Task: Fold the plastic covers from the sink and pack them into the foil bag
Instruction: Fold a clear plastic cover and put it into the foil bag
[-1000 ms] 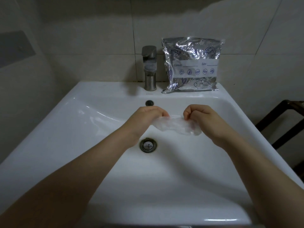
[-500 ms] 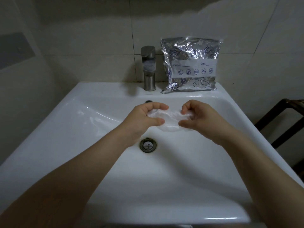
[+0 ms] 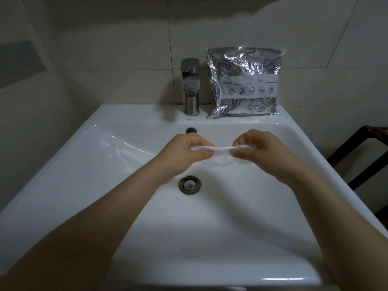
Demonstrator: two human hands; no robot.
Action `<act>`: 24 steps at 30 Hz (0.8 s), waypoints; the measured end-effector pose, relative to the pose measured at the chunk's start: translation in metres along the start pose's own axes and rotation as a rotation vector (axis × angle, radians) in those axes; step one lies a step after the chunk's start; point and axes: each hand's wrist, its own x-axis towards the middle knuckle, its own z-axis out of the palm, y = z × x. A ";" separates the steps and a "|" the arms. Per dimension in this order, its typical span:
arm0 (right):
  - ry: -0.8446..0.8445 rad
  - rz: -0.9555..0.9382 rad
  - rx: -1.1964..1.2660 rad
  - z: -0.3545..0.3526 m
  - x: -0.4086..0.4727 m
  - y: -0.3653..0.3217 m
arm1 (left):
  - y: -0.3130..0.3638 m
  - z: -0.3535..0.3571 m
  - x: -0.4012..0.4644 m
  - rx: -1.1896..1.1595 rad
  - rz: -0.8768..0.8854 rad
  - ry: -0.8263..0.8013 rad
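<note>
We pinch plastic cover (image 3: 220,151) taut between left hand (image 3: 184,153) and right hand (image 3: 260,151), long axis left-right; foil bag (image 3: 244,82) beyond, nearer right.

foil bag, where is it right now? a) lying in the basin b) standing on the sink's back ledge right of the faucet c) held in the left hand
b: the foil bag stands on the sink ledge, right of the faucet, against the wall.

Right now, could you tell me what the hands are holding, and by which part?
Both hold one clear plastic cover: left hand pinches its left end, right hand its right end.
</note>
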 end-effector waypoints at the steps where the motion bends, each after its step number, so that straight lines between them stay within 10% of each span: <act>1: -0.040 0.029 0.102 -0.003 -0.001 0.001 | 0.001 -0.004 -0.001 -0.025 -0.014 -0.056; 8: -0.257 0.142 0.627 -0.012 0.001 0.006 | 0.004 -0.009 -0.003 -0.270 0.047 -0.162; 16: -0.216 0.045 0.018 0.006 -0.003 -0.002 | 0.006 0.002 -0.009 -0.103 -0.050 -0.159; 24: -0.115 0.051 0.079 0.011 -0.003 -0.005 | -0.003 0.008 -0.002 -0.275 -0.170 -0.089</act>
